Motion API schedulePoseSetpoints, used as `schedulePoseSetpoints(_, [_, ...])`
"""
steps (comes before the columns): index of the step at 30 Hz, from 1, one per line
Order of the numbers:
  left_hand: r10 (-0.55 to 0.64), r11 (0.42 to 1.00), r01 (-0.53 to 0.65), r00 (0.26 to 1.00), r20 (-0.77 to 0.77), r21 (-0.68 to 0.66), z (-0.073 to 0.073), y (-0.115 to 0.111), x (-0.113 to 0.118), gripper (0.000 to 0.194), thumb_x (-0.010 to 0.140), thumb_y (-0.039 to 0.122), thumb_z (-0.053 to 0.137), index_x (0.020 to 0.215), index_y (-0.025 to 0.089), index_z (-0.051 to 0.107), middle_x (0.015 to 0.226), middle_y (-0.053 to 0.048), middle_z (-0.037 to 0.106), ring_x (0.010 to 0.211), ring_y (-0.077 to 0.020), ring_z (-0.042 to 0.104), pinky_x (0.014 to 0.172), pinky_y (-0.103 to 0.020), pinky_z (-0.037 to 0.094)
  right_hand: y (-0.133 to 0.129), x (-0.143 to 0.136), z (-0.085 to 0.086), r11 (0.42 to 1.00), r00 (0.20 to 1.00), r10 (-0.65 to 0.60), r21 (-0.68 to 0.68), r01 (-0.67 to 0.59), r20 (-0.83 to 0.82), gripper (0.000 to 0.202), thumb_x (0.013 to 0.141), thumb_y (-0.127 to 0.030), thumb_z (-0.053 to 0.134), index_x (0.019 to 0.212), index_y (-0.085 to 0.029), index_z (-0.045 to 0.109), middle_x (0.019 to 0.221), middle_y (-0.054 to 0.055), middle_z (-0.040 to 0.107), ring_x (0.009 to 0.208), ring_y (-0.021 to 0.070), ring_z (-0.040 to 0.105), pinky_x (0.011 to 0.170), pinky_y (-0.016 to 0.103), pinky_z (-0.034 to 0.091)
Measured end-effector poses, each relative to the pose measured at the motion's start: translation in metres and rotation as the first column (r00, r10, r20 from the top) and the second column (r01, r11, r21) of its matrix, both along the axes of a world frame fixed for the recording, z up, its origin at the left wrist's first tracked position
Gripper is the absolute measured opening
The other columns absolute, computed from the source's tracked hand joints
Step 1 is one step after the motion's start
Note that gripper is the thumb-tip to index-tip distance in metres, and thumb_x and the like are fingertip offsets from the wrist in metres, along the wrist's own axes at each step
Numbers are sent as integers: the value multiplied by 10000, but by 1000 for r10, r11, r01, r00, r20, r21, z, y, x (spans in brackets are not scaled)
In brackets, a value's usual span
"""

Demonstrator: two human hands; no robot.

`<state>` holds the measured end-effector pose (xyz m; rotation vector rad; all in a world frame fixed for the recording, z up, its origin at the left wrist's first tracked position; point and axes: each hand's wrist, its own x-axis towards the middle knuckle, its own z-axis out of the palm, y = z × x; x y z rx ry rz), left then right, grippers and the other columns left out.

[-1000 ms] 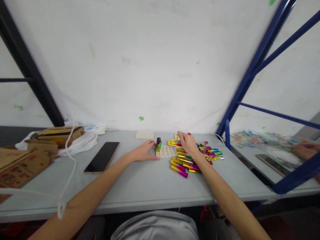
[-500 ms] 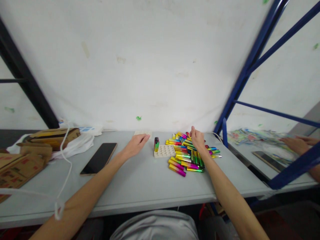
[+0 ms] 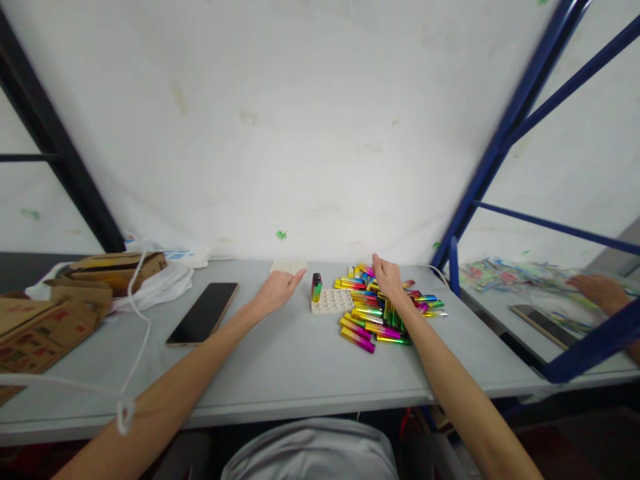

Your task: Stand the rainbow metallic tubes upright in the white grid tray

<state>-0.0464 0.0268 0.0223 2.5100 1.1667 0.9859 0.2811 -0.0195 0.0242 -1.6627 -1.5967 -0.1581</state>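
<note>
Here the left hand (image 3: 277, 288) lies flat on the grey table (image 3: 280, 360), fingers loosely extended and grasping nothing; its fingertips reach the near edge of a spare white tray (image 3: 289, 267) set at the back by the wall. The right hand (image 3: 389, 279) rests on top of the pile of lighters (image 3: 383, 310), fingers curled down into the heap. Whether they have closed on a lighter cannot be determined from this view.

The pile lies right of centre, touching the right side of the white cell tray (image 3: 332, 301). One lighter (image 3: 317, 287) stands upright in a rear-left cell of that tray; the remaining cells appear vacant.

Handling notes, as a judgement: each lighter is a small, rigid, light body with a glossy metallic foil finish, so the surface is likely slippery, and a grip on the flat sides is likely to hold better than one on the narrow edges. Pinching at mid-body between thumb and forefinger should give control for standing it upright. The items lie crossed over one another, so drawing one out from beneath may shift its neighbours. The tray looks thin and light and may slide when pressed.

A dark phone (image 3: 203, 313) lies to the left, well apart; cardboard boxes (image 3: 45, 320) sit further left. Another person's hand (image 3: 597, 290) works at the adjoining table.
</note>
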Motion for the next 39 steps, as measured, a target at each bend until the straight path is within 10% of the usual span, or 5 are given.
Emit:
schedulePoseSetpoints(22, [-26, 999, 28, 999, 46, -37, -7, 5, -3, 581, 960, 570, 374, 512, 231, 223, 515, 58, 178, 513, -115, 219, 571, -312, 185, 4, -9, -1, 966, 975, 220, 145, -213, -35, 411, 937, -559, 561, 716, -220, 490, 628, -38, 458, 605, 144, 446, 634, 278, 352])
schedulePoseSetpoints(28, [-67, 995, 73, 994, 86, -67, -2, 1, -7, 617, 1018, 591, 259, 521, 233, 332, 482, 34, 344, 526, -146, 374, 588, -307, 288, 8, -2, -10, 958, 960, 279, 61, -279, 12, 295, 944, -476, 616, 907, -183, 626, 865, 55, 671, 807, 199, 610, 778, 308, 462])
schedulePoseSetpoints(34, [-229, 970, 233, 972, 61, -68, 0, -5, -8, 493, 1033, 565, 359, 909, 180, 640, 862, -48, 675, 778, -200, 592, 738, -318, 456, 20, 9, -24, 967, 948, 228, -162, -194, 224, 193, 981, -200, 547, 1020, -149, 728, 1055, 137, 750, 992, 233, 666, 946, 333, 462])
schedulePoseSetpoints(39, [-303, 945, 297, 953, -25, -137, -6, -5, -10, 583, 984, 618, 489, 1334, 164, 593, 1115, -109, 674, 979, -252, 627, 910, -392, 506, 27, 10, -30, 945, 913, 259, -279, -172, 316, 261, 1024, -217, 510, 1021, -153, 762, 1078, 137, 763, 1041, 229, 666, 991, 336, 438])
